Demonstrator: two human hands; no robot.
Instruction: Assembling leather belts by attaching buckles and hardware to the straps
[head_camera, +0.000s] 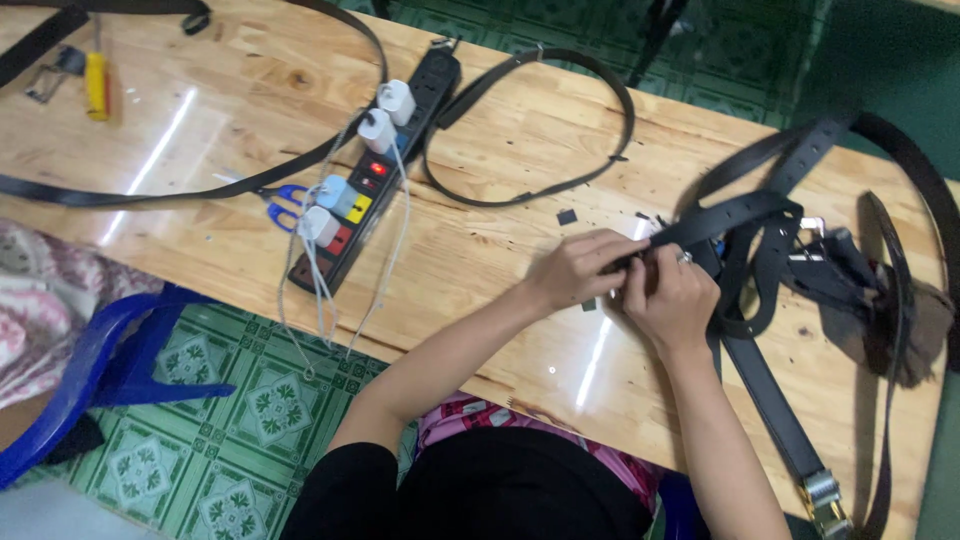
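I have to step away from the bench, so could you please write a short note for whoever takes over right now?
Left hand and right hand both pinch the end of a black leather belt just above the wooden table.
A heap of black belts lies right of the hands; one metal buckle hangs at the near edge.
A looped belt, blue-handled scissors and a power strip lie to the left.
What is done or left cannot be told.

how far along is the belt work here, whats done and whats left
Looks done: one black belt lies looped apart near the power strip, and small dark offcuts sit on the table. In hand: the left hand and right hand pinch one belt strap between them. Left, probably: the tangled pile of belts beside the right hand.
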